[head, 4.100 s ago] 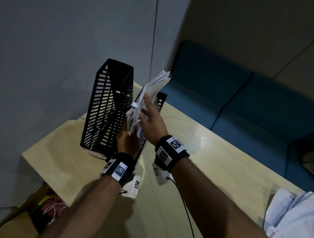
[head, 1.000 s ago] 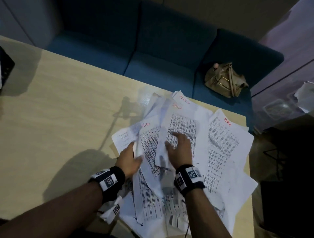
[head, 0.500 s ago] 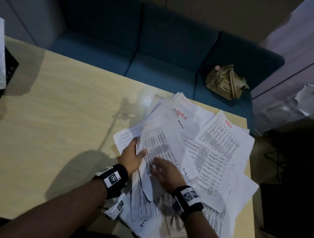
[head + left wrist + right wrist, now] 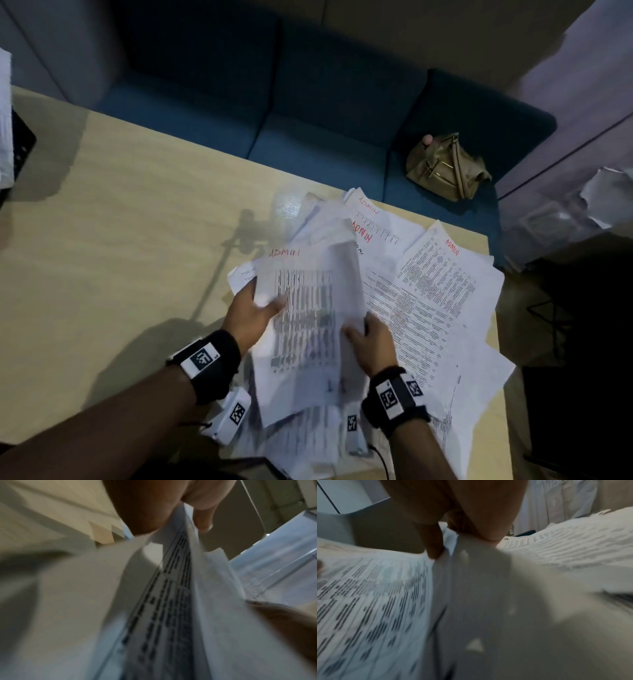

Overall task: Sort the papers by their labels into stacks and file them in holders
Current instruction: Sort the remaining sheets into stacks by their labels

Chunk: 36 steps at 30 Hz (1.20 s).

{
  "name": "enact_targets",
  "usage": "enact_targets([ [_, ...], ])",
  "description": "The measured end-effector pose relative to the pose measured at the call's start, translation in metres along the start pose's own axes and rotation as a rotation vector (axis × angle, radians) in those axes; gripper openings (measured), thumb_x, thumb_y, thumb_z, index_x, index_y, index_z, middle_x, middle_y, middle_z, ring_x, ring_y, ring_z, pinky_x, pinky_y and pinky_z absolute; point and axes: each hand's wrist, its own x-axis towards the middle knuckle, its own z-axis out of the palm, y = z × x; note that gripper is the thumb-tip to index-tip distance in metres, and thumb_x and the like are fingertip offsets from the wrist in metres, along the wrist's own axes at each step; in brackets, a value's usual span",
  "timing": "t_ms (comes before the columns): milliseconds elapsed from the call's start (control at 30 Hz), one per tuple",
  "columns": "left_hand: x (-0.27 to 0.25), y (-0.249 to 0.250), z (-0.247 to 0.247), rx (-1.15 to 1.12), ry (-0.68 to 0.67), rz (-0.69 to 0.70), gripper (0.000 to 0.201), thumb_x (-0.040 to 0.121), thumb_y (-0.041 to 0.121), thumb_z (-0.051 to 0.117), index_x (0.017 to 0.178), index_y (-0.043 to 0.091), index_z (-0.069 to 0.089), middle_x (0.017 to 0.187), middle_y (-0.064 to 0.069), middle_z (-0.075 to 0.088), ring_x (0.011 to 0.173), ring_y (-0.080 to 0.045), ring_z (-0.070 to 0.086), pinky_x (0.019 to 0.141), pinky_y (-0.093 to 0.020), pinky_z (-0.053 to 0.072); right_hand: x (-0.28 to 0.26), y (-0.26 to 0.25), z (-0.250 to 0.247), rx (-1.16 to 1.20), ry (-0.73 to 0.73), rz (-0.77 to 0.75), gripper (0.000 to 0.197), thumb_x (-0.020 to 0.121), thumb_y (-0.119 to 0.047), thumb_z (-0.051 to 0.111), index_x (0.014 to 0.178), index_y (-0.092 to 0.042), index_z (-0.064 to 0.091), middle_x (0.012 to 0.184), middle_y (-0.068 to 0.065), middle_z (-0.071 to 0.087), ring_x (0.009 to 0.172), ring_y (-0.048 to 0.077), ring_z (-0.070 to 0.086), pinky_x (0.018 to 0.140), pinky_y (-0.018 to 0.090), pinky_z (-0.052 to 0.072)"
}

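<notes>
Right now I am gathering the ADMIN pages into one stack, so the sorting step is under way and the filing is not yet begun. My left hand (image 4: 251, 313) is pinching the near-left edge of the top sheet (image 4: 308, 318), thumb lying over the print, while my right hand (image 4: 371, 346) is gripping its right edge between thumb and fingers. Next, I judge, I am needing to square this sheet with the others marked ADMIN, without dragging the loose papers (image 4: 435, 301) that are lying fanned beneath and beyond it. Everything is sitting on a pale wooden table (image 4: 120, 260). Farther off, a tan bag (image 4: 445, 168) is resting on a blue sofa (image 4: 308, 137), and a black holder (image 4: 20, 147) is showing at the far left edge.
</notes>
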Motion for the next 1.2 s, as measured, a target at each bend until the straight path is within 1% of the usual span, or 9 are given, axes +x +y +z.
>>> enact_targets([
  [133,0.001,-0.002,-0.017,0.119,-0.094,0.032,0.068,0.085,0.011,0.068,0.137,0.042,0.038,0.132,0.010,0.058,0.102,-0.001,0.063,0.099,-0.033,0.047,-0.002,0.003,0.006,0.142,-0.067,-0.029,0.074,0.085,-0.011,0.067,0.146,-0.016,0.026,0.143,0.005,0.046,0.120,0.025,0.054,0.098,0.040,0.046],
  [233,-0.006,0.010,-0.024,0.197,-0.192,0.037,0.085,0.083,-0.012,0.053,0.135,0.051,0.032,0.120,-0.006,0.060,0.044,-0.001,0.047,0.049,-0.016,0.044,0.017,-0.016,-0.005,0.340,0.168,-0.094,0.076,0.088,-0.017,0.066,0.148,-0.027,0.021,0.149,0.001,0.036,0.122,0.021,0.050,0.099,0.042,0.046],
  [300,-0.007,0.012,-0.026,0.233,-0.214,0.053,0.092,0.080,-0.014,0.049,0.124,0.065,0.035,0.133,-0.023,0.052,0.041,-0.004,0.037,0.039,-0.018,0.035,0.031,-0.029,-0.005,0.243,0.177,-0.166,0.076,0.087,-0.027,0.066,0.148,-0.030,0.021,0.152,0.001,0.029,0.128,0.022,0.044,0.105,0.044,0.042],
  [400,-0.006,0.014,-0.025,0.230,-0.229,0.055,0.088,0.081,-0.014,0.049,0.108,0.069,0.041,0.129,-0.033,0.050,0.038,-0.004,0.034,0.038,-0.018,0.031,0.047,-0.038,0.003,-0.105,0.039,-0.271,0.068,0.090,-0.037,0.060,0.148,-0.030,0.027,0.154,0.005,0.023,0.137,0.022,0.032,0.112,0.041,0.030],
  [500,-0.004,0.016,-0.025,0.194,-0.250,0.082,0.083,0.080,-0.013,0.052,0.116,0.062,0.046,0.125,-0.007,0.059,0.046,-0.001,0.047,0.048,-0.019,0.039,0.053,-0.039,0.011,-0.272,-0.062,-0.242,0.044,0.094,-0.036,0.054,0.136,-0.023,0.050,0.146,0.008,0.037,0.132,0.022,0.041,0.108,0.032,0.030],
  [700,0.003,0.002,-0.031,0.167,-0.237,0.089,0.042,0.085,-0.001,0.064,0.091,0.041,0.066,0.120,0.015,0.062,0.115,0.000,0.055,0.099,-0.027,0.042,0.033,-0.015,0.029,-0.285,-0.047,-0.232,0.034,0.095,-0.033,0.053,0.122,-0.015,0.063,0.140,0.005,0.046,0.129,0.022,0.043,0.107,0.032,0.032],
  [933,-0.004,-0.006,-0.031,0.119,-0.001,0.124,0.024,0.082,0.001,0.069,0.090,0.022,0.062,0.110,0.016,0.061,0.108,-0.005,0.057,0.090,-0.024,0.046,0.004,0.010,0.028,0.229,0.062,-0.063,0.045,0.093,-0.034,0.057,0.134,-0.019,0.044,0.122,-0.004,0.052,0.106,0.019,0.057,0.083,0.031,0.048],
  [1067,0.000,-0.002,-0.037,-0.077,-0.023,0.040,0.065,0.068,0.025,0.084,0.125,0.037,0.055,0.130,0.009,0.057,0.118,-0.011,0.055,0.097,-0.034,0.045,0.000,0.009,0.031,0.234,0.173,-0.133,0.013,0.094,-0.022,0.055,0.082,-0.022,0.053,0.075,-0.002,0.058,0.065,0.012,0.051,0.057,0.025,0.039],
  [1200,-0.008,-0.004,-0.041,0.216,-0.111,-0.051,0.027,0.079,0.026,0.077,0.103,0.022,0.064,0.094,0.004,0.070,0.095,-0.021,0.066,0.072,-0.026,0.049,0.014,-0.010,0.018,0.343,0.137,-0.142,0.017,0.092,-0.036,0.054,0.091,-0.020,0.060,0.088,0.009,0.067,0.076,0.019,0.060,0.065,0.042,0.052],
])
